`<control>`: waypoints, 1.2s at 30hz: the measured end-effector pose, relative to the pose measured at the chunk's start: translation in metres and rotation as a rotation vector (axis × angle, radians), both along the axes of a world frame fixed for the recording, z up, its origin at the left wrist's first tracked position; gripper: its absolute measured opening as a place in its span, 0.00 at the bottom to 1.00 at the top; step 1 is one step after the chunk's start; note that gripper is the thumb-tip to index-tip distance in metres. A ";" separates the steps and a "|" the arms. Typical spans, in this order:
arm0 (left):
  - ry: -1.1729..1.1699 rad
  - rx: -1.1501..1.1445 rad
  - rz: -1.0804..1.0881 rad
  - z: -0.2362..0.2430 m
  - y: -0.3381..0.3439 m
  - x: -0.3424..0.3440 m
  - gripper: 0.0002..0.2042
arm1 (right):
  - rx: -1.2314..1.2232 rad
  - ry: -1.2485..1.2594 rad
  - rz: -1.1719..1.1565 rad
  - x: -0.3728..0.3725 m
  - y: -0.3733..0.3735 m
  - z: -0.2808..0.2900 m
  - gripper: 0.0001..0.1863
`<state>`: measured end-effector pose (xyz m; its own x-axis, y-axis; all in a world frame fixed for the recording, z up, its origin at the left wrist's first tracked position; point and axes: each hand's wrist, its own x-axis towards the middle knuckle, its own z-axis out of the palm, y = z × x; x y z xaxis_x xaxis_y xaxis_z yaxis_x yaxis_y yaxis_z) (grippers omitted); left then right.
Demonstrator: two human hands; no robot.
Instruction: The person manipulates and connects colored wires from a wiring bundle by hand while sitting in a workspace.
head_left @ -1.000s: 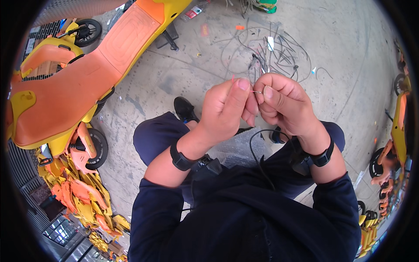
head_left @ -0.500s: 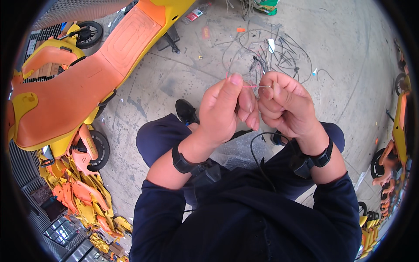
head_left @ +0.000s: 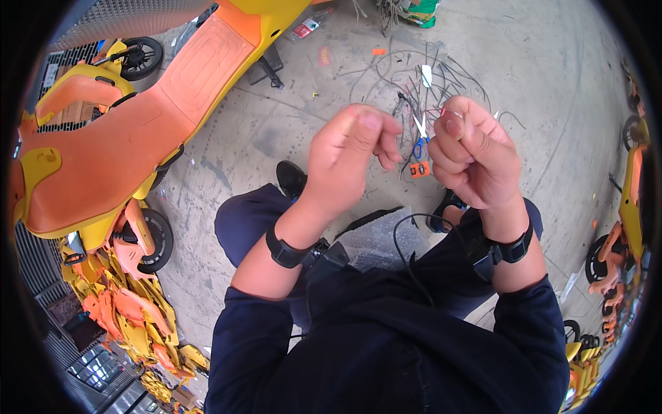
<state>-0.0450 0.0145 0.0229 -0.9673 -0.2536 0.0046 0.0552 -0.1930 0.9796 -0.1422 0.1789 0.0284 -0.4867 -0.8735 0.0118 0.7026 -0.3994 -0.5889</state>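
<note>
My right hand (head_left: 476,155) is raised with thumb and forefinger pinched on a thin wire (head_left: 452,112), pale with a red part. To its left, apart from it, my left hand (head_left: 341,152) has its thumb pressed on the bent forefinger; a faint reddish spot shows there, but what it holds, if anything, is too small to make out. Between the hands, on the floor beyond, lie scissors with blue handles (head_left: 418,148) and a small orange block with dark parts (head_left: 419,170). Behind them spreads a tangle of dark cables (head_left: 386,65) with a white tag (head_left: 427,76) on it.
At the left stands a large orange and yellow scooter body (head_left: 110,152), near a heap of yellow and orange panels (head_left: 131,310). A plastic bottle (head_left: 305,27) and a green bag (head_left: 419,12) lie at the far side. Clear bubble wrap (head_left: 386,241) is between my legs.
My hands have moved apart, and the red wire no longer stretches between them. The right hand went right with the wire. Scissors and the orange block now show in the gap.
</note>
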 end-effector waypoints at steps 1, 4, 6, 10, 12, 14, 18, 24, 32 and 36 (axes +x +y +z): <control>-0.018 -0.094 -0.012 0.002 0.002 0.000 0.17 | 0.015 0.032 0.002 0.001 0.000 0.000 0.11; 0.124 -0.329 0.106 -0.005 0.007 -0.005 0.13 | 0.055 0.138 0.018 0.001 0.001 -0.004 0.12; 0.282 -0.501 0.114 -0.011 -0.006 -0.006 0.11 | 0.203 0.307 -0.048 0.008 0.001 0.005 0.10; 0.229 -0.494 -0.103 -0.002 -0.008 0.003 0.08 | 0.426 0.802 -0.189 0.014 -0.002 0.001 0.06; 0.142 -0.422 -0.103 -0.002 -0.004 0.005 0.08 | 0.435 0.832 -0.194 0.013 -0.003 -0.004 0.04; 0.052 -0.350 -0.099 -0.003 -0.002 0.005 0.07 | 0.472 1.011 -0.270 0.012 -0.005 -0.006 0.02; 0.066 -0.312 -0.048 -0.013 -0.004 0.002 0.06 | 0.483 1.000 -0.292 0.011 -0.007 -0.002 0.00; 0.126 -0.586 0.061 -0.005 -0.007 0.000 0.03 | 0.650 1.093 -0.214 -0.001 -0.002 -0.002 0.04; -0.006 -0.657 0.036 -0.010 -0.007 0.000 0.02 | 0.655 1.415 -0.481 -0.016 0.001 -0.006 0.07; -0.061 -0.689 -0.017 -0.014 -0.009 0.000 0.02 | 0.754 1.266 -0.375 -0.016 0.006 0.000 0.06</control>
